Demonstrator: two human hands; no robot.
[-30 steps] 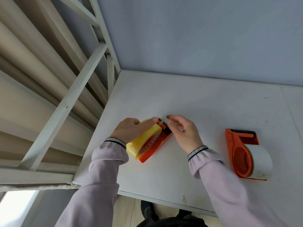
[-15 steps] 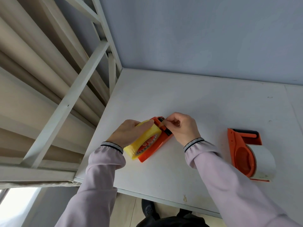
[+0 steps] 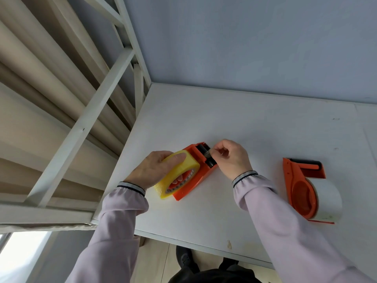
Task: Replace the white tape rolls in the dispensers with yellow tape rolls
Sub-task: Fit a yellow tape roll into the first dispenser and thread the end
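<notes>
1. Left hand (image 3: 153, 170): laid over the translucent yellow plastic tape roll (image 3: 176, 176), fingers curled across its top, pressing it down into the holder.
2. Right hand (image 3: 230, 158): fingertips (image 3: 216, 153) pinched together on something small at the black roller of the near dispenser, apparently the free tape end; too fine to tell for certain.
3. Orange plastic tape dispenser, near (image 3: 195, 174): between the two hands, flat on the white table (image 3: 244, 123). Long axis diagonal, from low left beside the left wrist up to the roller and toothed cutter under the right fingertips. Roll end nearer the left hand, cutter end nearer the right.
4. Orange plastic tape dispenser, far (image 3: 299, 180): well apart to the right of the right hand, roller end away from the body, loaded with a wide white tape roll (image 3: 328, 199). Right hand nearer to it.
5. Count: dispensers, two; yellow rolls, one; white rolls, one.
6. Judged progress: one dispenser changed and being threaded, one not yet begun.
</notes>
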